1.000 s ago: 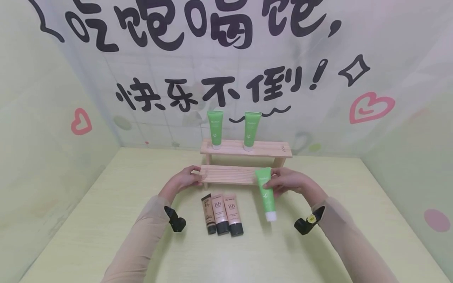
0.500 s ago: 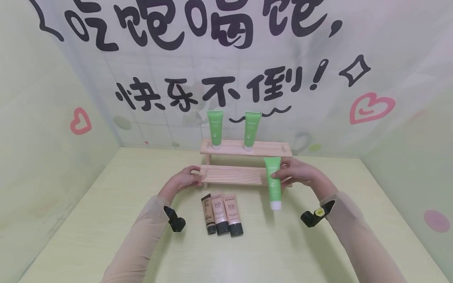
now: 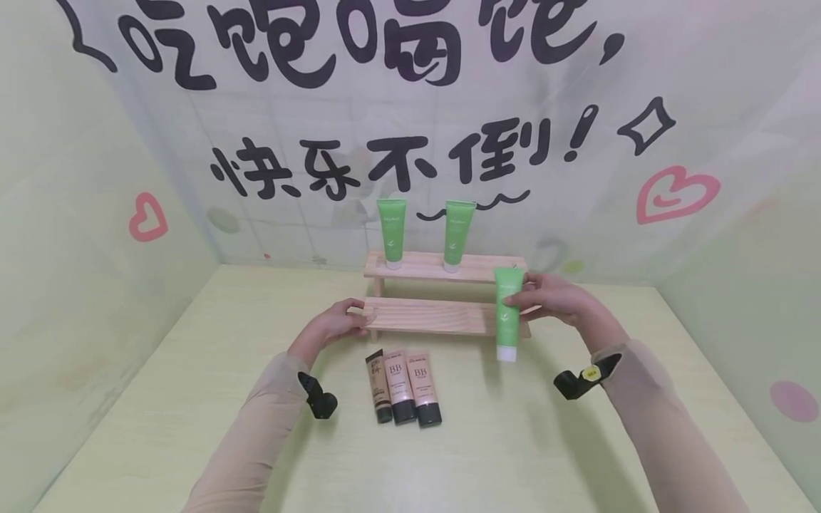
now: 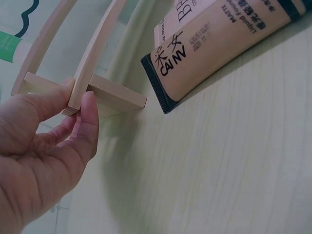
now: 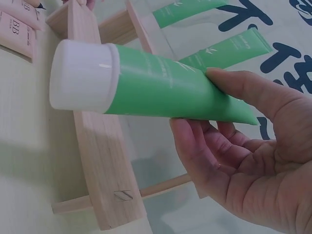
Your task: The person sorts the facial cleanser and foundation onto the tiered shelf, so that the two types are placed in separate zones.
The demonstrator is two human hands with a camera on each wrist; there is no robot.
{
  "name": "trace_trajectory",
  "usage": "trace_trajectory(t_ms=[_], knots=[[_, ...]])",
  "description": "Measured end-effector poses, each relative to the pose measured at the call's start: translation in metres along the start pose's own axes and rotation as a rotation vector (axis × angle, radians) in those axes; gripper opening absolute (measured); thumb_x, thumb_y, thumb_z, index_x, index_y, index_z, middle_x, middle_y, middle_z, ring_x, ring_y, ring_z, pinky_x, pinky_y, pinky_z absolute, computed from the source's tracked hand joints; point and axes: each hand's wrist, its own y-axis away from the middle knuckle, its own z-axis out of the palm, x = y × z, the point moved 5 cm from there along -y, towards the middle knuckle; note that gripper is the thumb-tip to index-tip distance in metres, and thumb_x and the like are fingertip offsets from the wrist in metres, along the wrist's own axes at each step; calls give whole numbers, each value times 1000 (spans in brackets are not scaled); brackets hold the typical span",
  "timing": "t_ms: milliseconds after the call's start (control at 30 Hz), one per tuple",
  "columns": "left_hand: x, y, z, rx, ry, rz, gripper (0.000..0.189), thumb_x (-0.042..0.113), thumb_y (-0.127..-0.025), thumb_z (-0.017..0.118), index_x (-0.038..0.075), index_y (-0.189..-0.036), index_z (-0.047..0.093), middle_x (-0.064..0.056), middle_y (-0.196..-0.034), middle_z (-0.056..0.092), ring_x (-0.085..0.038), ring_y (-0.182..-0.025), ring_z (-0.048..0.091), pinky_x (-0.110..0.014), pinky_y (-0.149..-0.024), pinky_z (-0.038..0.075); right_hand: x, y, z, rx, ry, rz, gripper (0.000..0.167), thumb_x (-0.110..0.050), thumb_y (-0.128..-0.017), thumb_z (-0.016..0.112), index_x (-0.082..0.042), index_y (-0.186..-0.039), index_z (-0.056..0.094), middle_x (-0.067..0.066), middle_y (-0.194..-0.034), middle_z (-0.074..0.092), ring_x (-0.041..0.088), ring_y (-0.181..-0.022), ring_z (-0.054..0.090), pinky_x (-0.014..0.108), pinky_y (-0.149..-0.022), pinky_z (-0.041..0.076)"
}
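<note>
My left hand (image 3: 336,320) pinches the left end of the lower step of a two-tier wooden display stand (image 3: 423,317), thumb on top and fingers beneath in the left wrist view. My right hand (image 3: 554,298) holds a green squeeze tube (image 3: 507,306) between thumb and fingers, its white cap pointing down. In the head view this tube overlaps the right end of both steps. Seen from the right wrist, the tube (image 5: 156,85) is in front of the lower step (image 5: 105,170). On the upper step stand two matching green tubes, one left (image 3: 393,231) and one near the middle (image 3: 457,235).
In front of the stand, two pink BB cream tubes (image 3: 399,388) and a slimmer brown foundation tube (image 3: 378,388) lie side by side on the pale table (image 3: 276,456). Behind the stand rises a printed backdrop (image 3: 321,235), with side walls left and right.
My right hand has carried the green tube up, back and to the right, and the tube has turned more upright. My left hand has stayed on the stand's end.
</note>
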Motion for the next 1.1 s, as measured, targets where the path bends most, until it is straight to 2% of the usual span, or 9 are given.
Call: trace_trajectory(t_ms=[267,533,767,1100], knots=[[-1,-1,-1,4,5,-13,54,12,-92,54,2,-138,27,-22,-121,51,-9,-78,59,-25,-83,52,-6,4,-10,21,-10,-10,54,-14,-85,61,10,-123,30,3,-98,59,11,-86,61,41,-87,52],[0,0,0,4,4,-9,53,11,-92,53,2,-138,27,-24,-124,49,-9,-78,59,-27,-85,52,-15,6,-19,51,11,-22,58,-11,-87,60,11,-127,25,13,-109,54,10,-86,61,45,-91,50],[0,1,0,-5,10,-1,55,11,-92,52,1,-139,25,-25,-126,48,-9,-77,59,-28,-86,52,-24,5,-23,68,7,-53,58,-6,-86,60,12,-129,26,8,-102,59,10,-84,62,42,-88,52],[2,3,1,1,7,-9,54,11,-92,53,1,-139,26,-24,-123,50,-9,-78,59,-30,-88,51,-36,6,-28,127,63,-40,60,-9,-86,59,12,-130,25,21,-118,52,7,-85,61,41,-91,51]])
